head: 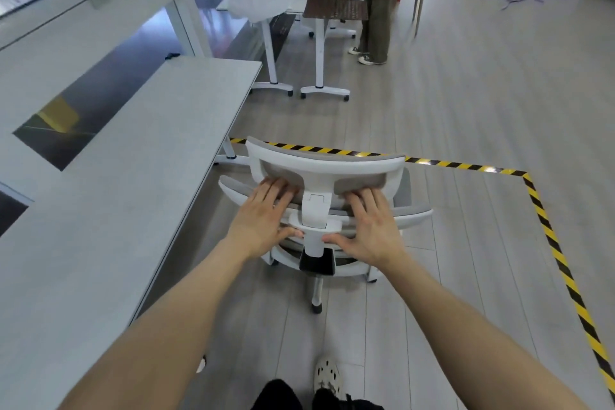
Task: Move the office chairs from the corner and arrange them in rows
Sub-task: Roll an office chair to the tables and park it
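Presently, the long grey surface (133,176) is taken as the reference. The office chair (314,238), white frame with grey mesh, stands on the plank floor (466,93) just right of the surface, its back toward the person.

Assessment: the chair is rigid and of moderate weight. It should roll freely on this hard floor, but may swivel toward the surface if pushed unevenly. The mesh yields and the headrest (319,161) probably adjusts, so neither is a sound hold. The backrest's top rail is better.

The left hand (266,220) and right hand (369,226) lie there, either side of the headrest post. Their fingers are straight and slightly spread, pressing rather than clenching.
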`<state>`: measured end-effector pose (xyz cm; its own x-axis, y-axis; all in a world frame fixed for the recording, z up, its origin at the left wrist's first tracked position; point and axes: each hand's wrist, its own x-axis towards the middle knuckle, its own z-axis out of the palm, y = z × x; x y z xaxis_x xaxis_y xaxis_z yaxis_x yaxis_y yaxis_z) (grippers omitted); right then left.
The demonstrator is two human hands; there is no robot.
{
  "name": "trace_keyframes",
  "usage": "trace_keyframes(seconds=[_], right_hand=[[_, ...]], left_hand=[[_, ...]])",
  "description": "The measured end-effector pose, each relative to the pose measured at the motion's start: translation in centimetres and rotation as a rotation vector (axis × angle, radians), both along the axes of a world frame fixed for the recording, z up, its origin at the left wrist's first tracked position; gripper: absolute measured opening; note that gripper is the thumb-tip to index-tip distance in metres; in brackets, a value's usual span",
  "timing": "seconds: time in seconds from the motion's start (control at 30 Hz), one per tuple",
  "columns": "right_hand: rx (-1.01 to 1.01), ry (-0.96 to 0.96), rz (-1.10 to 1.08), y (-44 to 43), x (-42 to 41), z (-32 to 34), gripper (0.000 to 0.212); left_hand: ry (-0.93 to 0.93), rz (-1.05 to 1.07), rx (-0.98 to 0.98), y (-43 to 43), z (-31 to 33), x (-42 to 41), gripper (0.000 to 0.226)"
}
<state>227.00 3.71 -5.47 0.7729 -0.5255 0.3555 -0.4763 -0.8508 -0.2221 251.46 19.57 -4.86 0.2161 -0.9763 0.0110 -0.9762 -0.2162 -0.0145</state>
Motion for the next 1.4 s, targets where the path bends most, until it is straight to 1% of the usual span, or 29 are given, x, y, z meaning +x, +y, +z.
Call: trace_keyframes(seconds=[0.23, 0.37, 0.5, 0.7, 0.93, 1.1, 1.17, 1.23, 1.33, 1.4], right_hand=[[0.013, -0.001, -0.028, -6.3, 5.0, 0.3, 0.101], [0.025, 0.036, -0.078, -8.4, 7.0, 0.2, 0.104], [0.039, 0.062, -0.128, -10.1, 8.8, 0.5, 0.104], [0.11, 0.117, -0.21, -11.8, 10.8, 0.7, 0.106], [0.148, 0.142, -0.243, -13.2, 12.4, 1.6, 0.105], [0.12, 0.257, -0.263, -13.4, 12.8, 2.3, 0.108], [0.099, 0.295, -0.269, -13.2, 12.8, 2.5, 0.108], [0.09, 0.322, -0.265, -12.6, 12.5, 2.9, 0.103], [0.096, 0.29, -0.28, -11.2, 11.2, 3.8, 0.078], [0.094, 0.262, -0.302, -9.8, 9.5, 4.3, 0.062]], left_hand=[[-0.015, -0.042, -0.071, -6.9, -0.2, 5.3, 0.106], [-0.003, -0.046, -0.06, -9.9, -0.2, 7.5, 0.109], [0.006, -0.06, -0.068, -12.4, -0.4, 9.4, 0.105], [0.0, -0.053, -0.068, -15.2, -0.1, 11.1, 0.102], [-0.023, -0.065, -0.051, -17.3, 0.4, 12.6, 0.103], [-0.024, -0.113, -0.057, -17.8, 1.0, 12.7, 0.1], [-0.007, -0.113, -0.046, -17.7, 1.7, 12.3, 0.095], [0.009, -0.125, -0.087, -17.0, 2.5, 11.5, 0.079], [0.011, -0.223, -0.281, -15.2, 3.2, 9.9, 0.042], [0.026, -0.319, -0.356, -14.0, 3.1, 8.3, 0.027]])
